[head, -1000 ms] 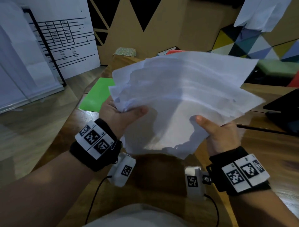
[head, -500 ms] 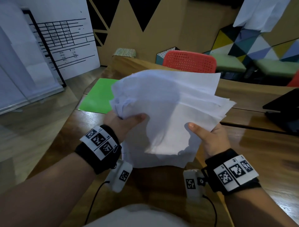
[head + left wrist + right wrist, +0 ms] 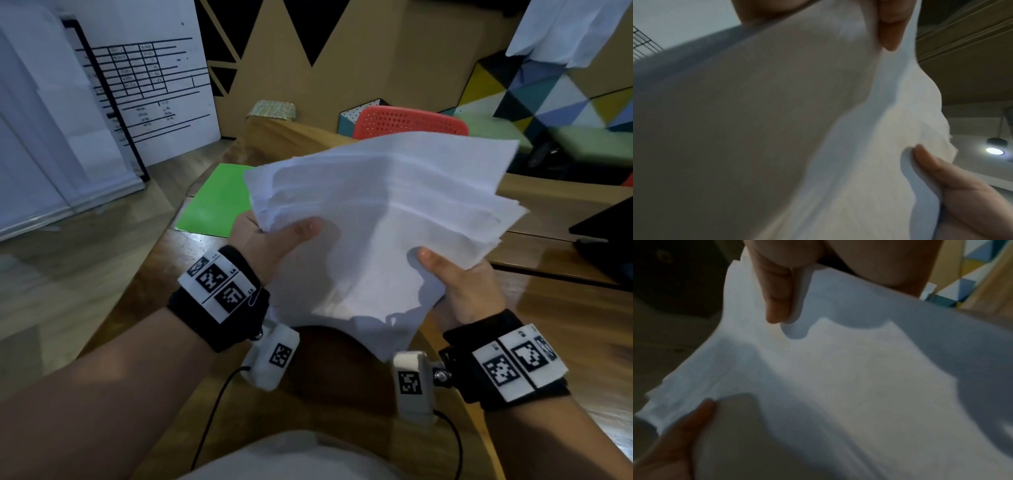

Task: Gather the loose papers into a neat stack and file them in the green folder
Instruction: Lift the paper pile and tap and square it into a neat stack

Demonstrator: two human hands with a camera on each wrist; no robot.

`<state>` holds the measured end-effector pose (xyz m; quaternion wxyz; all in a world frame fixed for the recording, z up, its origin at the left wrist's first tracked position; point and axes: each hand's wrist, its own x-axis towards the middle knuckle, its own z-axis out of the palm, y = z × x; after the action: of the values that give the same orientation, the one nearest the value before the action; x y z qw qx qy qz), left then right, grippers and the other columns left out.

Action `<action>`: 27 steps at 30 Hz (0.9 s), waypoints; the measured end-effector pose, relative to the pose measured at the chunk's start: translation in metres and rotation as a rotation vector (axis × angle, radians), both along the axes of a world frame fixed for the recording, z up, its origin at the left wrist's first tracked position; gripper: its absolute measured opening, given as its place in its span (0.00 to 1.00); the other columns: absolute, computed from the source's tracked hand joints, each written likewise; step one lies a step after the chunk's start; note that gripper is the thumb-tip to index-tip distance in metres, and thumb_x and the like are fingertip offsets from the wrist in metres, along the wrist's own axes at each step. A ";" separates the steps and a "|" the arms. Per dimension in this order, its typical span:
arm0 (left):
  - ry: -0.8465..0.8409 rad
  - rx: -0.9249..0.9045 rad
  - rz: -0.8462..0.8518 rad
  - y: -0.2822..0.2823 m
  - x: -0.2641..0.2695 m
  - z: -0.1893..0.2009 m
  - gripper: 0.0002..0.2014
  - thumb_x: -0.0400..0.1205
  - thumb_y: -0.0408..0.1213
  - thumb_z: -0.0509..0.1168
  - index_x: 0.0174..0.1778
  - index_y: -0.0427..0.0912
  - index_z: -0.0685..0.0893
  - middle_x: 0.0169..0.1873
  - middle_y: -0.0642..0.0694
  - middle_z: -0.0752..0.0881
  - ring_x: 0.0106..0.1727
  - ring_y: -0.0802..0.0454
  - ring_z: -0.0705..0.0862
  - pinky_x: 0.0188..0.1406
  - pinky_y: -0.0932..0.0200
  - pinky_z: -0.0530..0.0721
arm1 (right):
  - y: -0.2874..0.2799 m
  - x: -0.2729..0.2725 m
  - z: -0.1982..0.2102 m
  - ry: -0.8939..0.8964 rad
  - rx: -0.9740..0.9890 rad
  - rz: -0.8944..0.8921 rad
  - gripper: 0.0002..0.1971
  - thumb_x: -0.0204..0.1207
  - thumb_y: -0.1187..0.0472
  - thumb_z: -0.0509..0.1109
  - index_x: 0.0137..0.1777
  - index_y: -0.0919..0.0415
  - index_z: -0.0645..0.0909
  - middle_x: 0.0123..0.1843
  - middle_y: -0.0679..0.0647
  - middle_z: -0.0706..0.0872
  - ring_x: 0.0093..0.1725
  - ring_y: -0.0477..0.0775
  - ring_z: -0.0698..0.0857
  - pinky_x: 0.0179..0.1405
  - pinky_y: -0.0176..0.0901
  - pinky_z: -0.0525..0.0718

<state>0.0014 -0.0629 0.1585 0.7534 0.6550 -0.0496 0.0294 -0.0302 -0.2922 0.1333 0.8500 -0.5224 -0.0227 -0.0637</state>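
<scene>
A bundle of white papers [image 3: 383, 212] is held up above the wooden table [image 3: 565, 325], its far edges fanned and uneven. My left hand [image 3: 274, 236] grips the bundle's left side, thumb on top. My right hand [image 3: 459, 281] grips the near right side, thumb on top as well. The papers [image 3: 838, 129] fill the left wrist view, where a thumb and a finger pinch them. In the right wrist view the papers [image 3: 838, 378] are likewise pinched from both faces. The green folder [image 3: 212, 202] lies flat on the table behind my left hand, partly hidden by the sheets.
A red perforated chair [image 3: 411, 121] stands beyond the table's far edge. A dark laptop [image 3: 606, 233] sits at the right. A white board with printed tables [image 3: 144, 85] leans at the left over the floor.
The bundle dropped and tilted half a second ago, then rose a little and flattened. Both hands kept their grip throughout.
</scene>
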 end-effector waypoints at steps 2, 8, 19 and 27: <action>-0.022 -0.092 -0.007 0.005 -0.002 0.002 0.19 0.50 0.43 0.81 0.37 0.50 0.91 0.37 0.49 0.93 0.46 0.43 0.90 0.51 0.44 0.88 | -0.001 -0.002 -0.001 -0.026 -0.004 -0.004 0.25 0.46 0.58 0.84 0.48 0.56 0.87 0.45 0.51 0.93 0.46 0.52 0.91 0.42 0.42 0.88; 0.043 0.182 0.116 0.003 0.001 -0.008 0.13 0.56 0.49 0.75 0.30 0.47 0.86 0.25 0.61 0.88 0.33 0.66 0.86 0.34 0.74 0.84 | 0.012 -0.001 -0.013 0.025 -0.165 -0.095 0.32 0.39 0.44 0.87 0.47 0.52 0.89 0.51 0.51 0.92 0.55 0.57 0.89 0.56 0.50 0.87; 0.055 0.095 0.120 0.009 -0.005 -0.006 0.19 0.47 0.48 0.79 0.35 0.57 0.91 0.37 0.54 0.92 0.45 0.52 0.90 0.52 0.45 0.88 | 0.012 -0.008 0.002 -0.046 -0.143 -0.118 0.27 0.47 0.49 0.84 0.50 0.53 0.88 0.50 0.51 0.92 0.54 0.55 0.89 0.54 0.46 0.87; 0.024 0.099 0.090 0.008 -0.010 0.006 0.23 0.47 0.47 0.79 0.38 0.49 0.90 0.39 0.49 0.92 0.45 0.50 0.90 0.49 0.49 0.89 | 0.013 -0.014 0.013 -0.014 -0.197 -0.149 0.50 0.44 0.41 0.85 0.65 0.68 0.77 0.59 0.60 0.87 0.60 0.62 0.85 0.61 0.53 0.84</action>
<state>-0.0086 -0.0552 0.1642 0.7185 0.6935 -0.0122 0.0528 -0.0444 -0.2793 0.1465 0.7873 -0.6031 0.0043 -0.1277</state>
